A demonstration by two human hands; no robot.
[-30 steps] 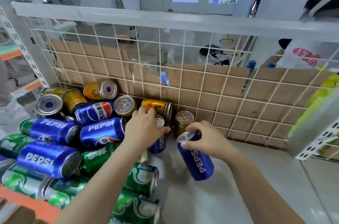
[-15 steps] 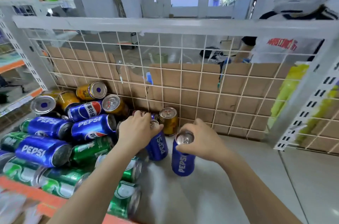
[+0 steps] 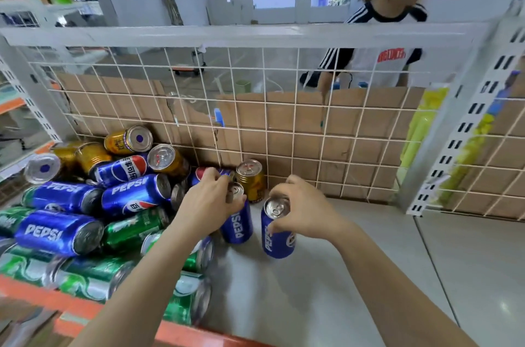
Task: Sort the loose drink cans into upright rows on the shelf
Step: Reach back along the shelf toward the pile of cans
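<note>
Starting a row in front of the gold can (image 3: 251, 180), the left hand (image 3: 208, 204) curls its fingers round the top of the first Pepsi can (image 3: 237, 223) and the right hand (image 3: 306, 213) likewise grips the second Pepsi can (image 3: 277, 237), the loose pile (image 3: 85, 218) lying left of the gold can.

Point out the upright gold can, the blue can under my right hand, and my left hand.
Upright gold can (image 3: 255, 187), head view, side wall.
Blue can (image 3: 279, 244), head view, lower side wall.
Left hand (image 3: 210, 204), head view, back of hand.
</note>
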